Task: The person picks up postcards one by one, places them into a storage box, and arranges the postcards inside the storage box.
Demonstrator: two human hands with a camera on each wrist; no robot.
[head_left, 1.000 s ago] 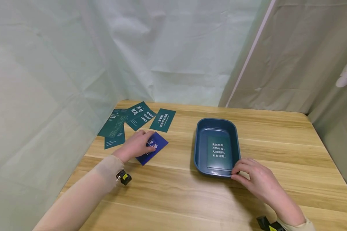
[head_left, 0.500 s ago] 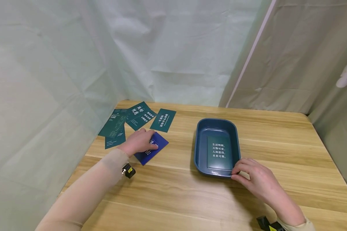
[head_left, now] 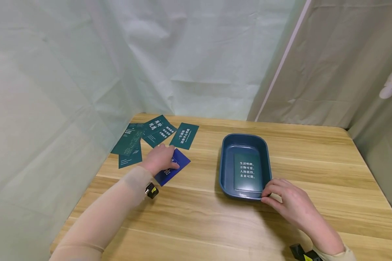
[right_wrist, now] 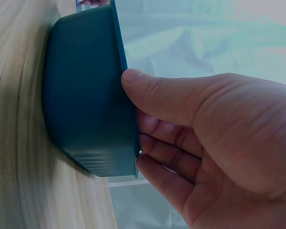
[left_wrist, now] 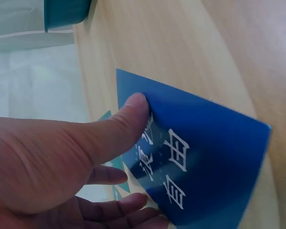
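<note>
In the head view, my left hand (head_left: 161, 159) is over a blue card (head_left: 179, 162) with white Chinese characters, left of centre on the table. The left wrist view shows the thumb on the printed face of the card (left_wrist: 214, 143), with the other fingers curled at its far edge. Whether the card is off the table, I cannot tell. My right hand (head_left: 289, 199) pinches the near right corner of a dark blue plastic tray (head_left: 227, 186); the right wrist view has the thumb and fingers around the rim of the tray (right_wrist: 86, 90). A green card (head_left: 247, 181) lies inside the tray.
Several dark green cards (head_left: 127, 141) overlap at the table's far left. A single green card (head_left: 184, 136) lies just beyond my left hand. Pale curtains (head_left: 209, 65) hang along the table's back and left. Bare wooden tabletop (head_left: 196, 217) stretches in front.
My left hand and forearm have shifted slightly right and forward over the blue card, which has barely moved. The right hand and the tray have stayed in place.
</note>
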